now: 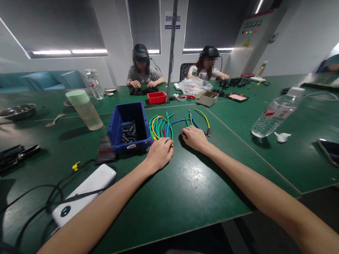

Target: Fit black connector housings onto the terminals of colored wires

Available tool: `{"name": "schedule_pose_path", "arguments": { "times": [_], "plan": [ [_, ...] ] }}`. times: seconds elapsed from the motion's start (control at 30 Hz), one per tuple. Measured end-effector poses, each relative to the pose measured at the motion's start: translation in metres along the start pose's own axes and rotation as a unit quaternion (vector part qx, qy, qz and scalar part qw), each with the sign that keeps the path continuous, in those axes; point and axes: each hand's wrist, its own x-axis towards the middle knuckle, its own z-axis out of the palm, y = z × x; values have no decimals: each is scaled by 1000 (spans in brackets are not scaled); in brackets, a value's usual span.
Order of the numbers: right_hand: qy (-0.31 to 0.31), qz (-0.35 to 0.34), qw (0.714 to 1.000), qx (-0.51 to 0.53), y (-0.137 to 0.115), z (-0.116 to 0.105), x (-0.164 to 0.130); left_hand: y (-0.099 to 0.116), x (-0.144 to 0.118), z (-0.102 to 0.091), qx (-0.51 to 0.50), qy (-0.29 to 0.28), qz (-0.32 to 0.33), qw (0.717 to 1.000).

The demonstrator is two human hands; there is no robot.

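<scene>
Wires [157,125]: slender, green, yellow, blue, plastic-insulated; just beyond left hand [160,153].
Left hand: pinching small gold-coloured tip [172,145].
Right hand [195,138]: curled; grip cannot be told.
Wire step: handling ends, apparently.
Next move: likely calls for fingertip precision.
</scene>
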Motion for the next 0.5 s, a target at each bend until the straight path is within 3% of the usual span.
{"name": "schedule_pose_path", "arguments": {
  "times": [0.1,0.3,0.5],
  "plan": [
    [-16,0,1000,2,7,4,2,0,0,0,-2,-1,3,1000],
    [-22,93,995,-2,16,12,3,0,1,1,-5,-3,2,1000],
    [6,79,996,34,3,19,6,1,0,2,-4,1,2,1000]
  ]
}}
